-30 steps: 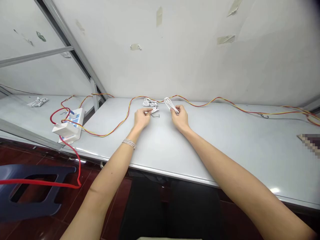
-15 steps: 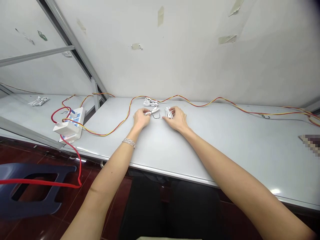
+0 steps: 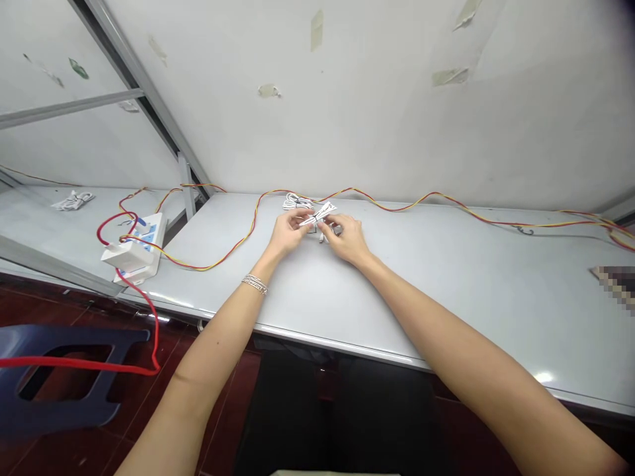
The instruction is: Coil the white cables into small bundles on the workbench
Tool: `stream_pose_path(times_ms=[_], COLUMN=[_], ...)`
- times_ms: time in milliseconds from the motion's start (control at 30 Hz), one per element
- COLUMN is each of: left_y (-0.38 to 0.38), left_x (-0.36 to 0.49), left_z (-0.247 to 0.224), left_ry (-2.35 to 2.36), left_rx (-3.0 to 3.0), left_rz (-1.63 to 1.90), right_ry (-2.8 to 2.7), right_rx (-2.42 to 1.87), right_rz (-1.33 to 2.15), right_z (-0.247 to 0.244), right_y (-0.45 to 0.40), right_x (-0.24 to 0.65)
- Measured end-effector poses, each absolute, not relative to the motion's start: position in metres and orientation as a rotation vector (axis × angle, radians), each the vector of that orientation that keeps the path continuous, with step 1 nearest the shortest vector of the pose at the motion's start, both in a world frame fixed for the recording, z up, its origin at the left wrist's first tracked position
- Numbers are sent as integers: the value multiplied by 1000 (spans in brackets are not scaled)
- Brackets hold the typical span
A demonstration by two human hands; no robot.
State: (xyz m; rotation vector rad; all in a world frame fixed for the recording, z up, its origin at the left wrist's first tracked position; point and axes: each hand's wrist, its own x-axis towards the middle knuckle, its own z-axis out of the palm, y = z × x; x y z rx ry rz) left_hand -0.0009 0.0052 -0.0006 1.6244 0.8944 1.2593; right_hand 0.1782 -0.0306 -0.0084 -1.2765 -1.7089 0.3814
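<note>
My left hand (image 3: 289, 231) grips a white cable bundle (image 3: 325, 211), tied round its middle with a thin black tie. The bundle is held tilted, its far end pointing up to the right. My right hand (image 3: 347, 235) comes close from the right side, fingers curled round a second white cable (image 3: 322, 238); most of that cable is hidden by the fingers. Just behind the left hand, a coiled white cable (image 3: 296, 201) with a black tie lies on the table (image 3: 317, 297).
Red and yellow twisted wires (image 3: 426, 198) run along the wall. A white power strip (image 3: 143, 248) with a red cord (image 3: 153, 317) stands at the left. Another tied white cable (image 3: 74, 200) lies far left. A blue plastic stool (image 3: 59, 410) is on the floor.
The hands have come together. The left hand has moved slightly right and raised its cable bundle, and the bundle's far end now reaches toward the right fingers. The coil behind has stayed put.
</note>
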Motion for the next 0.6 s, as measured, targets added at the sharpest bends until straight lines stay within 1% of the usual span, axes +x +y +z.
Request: stream_pose_path(times_ms=[233, 333, 600], left_y=[0, -2, -3], left_x=[7, 8, 8], left_z=[-4, -3, -1], left_ry=[861, 892, 942], left_rx=[1669, 1648, 1680], left_rz=[1149, 1098, 1101], right_ry=[-1436, -1411, -1381], right_rx=[-1089, -1059, -1023], right_rz=[811, 945, 1037], right_z=[-12, -10, -9], right_y=[-22, -22, -22], right_x=[187, 189, 189])
